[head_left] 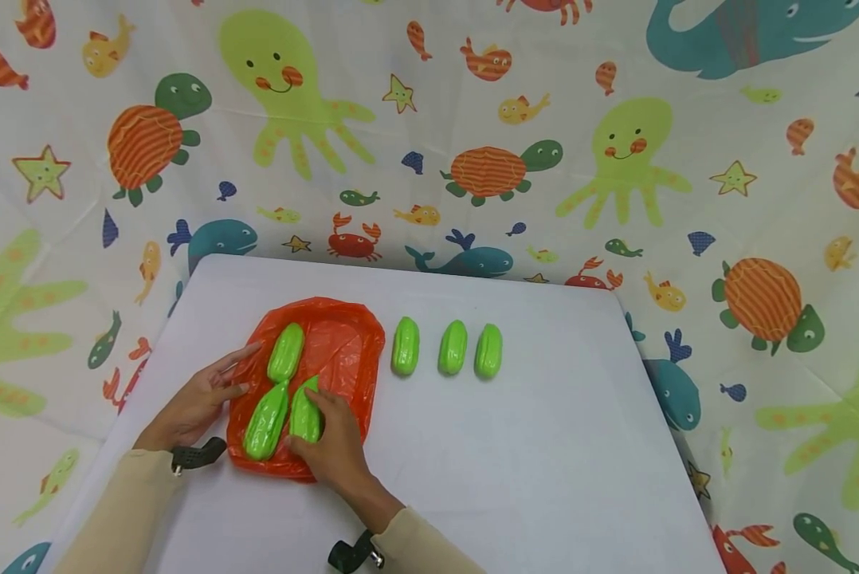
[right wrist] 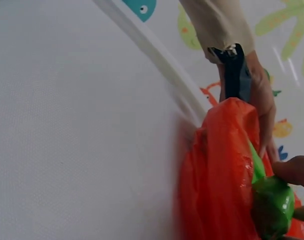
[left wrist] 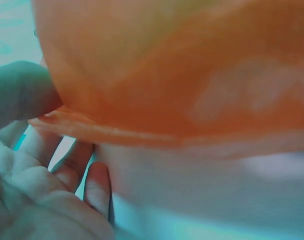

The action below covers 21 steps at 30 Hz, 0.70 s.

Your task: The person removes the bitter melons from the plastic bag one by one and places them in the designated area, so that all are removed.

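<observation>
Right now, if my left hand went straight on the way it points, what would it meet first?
The side of the red plastic bag, which your left hand pinches; beyond it, probably the farthest green cucumber-shaped piece inside, though depth is unclear.

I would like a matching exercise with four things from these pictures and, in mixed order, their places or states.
Things:
1. Bare left hand
2. Bare right hand
3. Crinkled red plastic bag
4. Three shiny green oblong pieces

Places or states:
A. Gripping a single green piece
B. In a row on the white tabletop
C. Pinching red plastic
D. Has green pieces inside

Pairs: 1-C, 2-A, 3-D, 4-B
</observation>
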{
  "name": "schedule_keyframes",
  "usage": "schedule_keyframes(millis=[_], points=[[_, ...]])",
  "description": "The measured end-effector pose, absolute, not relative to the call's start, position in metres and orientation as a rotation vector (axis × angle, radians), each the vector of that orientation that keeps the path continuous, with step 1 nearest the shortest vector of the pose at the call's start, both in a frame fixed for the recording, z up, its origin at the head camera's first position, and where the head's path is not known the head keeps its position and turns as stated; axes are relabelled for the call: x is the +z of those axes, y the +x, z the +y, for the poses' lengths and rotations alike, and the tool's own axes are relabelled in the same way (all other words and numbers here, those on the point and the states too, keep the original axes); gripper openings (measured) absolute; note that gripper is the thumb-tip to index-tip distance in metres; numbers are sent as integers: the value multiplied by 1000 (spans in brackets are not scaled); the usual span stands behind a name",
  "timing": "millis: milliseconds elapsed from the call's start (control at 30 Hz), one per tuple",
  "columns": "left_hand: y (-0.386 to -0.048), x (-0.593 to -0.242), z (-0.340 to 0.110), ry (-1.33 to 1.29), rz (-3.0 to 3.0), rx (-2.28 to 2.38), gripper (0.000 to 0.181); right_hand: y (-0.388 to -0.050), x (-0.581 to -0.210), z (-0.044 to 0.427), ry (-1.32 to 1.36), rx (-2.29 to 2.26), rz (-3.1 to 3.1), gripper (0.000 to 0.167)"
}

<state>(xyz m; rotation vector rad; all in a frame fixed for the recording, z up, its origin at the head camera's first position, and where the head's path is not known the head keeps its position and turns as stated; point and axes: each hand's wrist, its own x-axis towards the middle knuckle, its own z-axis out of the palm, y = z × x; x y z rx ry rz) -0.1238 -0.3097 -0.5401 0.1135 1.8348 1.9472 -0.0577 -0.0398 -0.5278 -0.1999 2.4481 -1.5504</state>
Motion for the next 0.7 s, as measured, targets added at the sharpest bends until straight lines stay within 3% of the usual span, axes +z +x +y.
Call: schedule_keyframes(millis=[700], points=[[-126,-545,-311,76,1825,1938,70,-58,-517,10,-98,-1839,2450,74]])
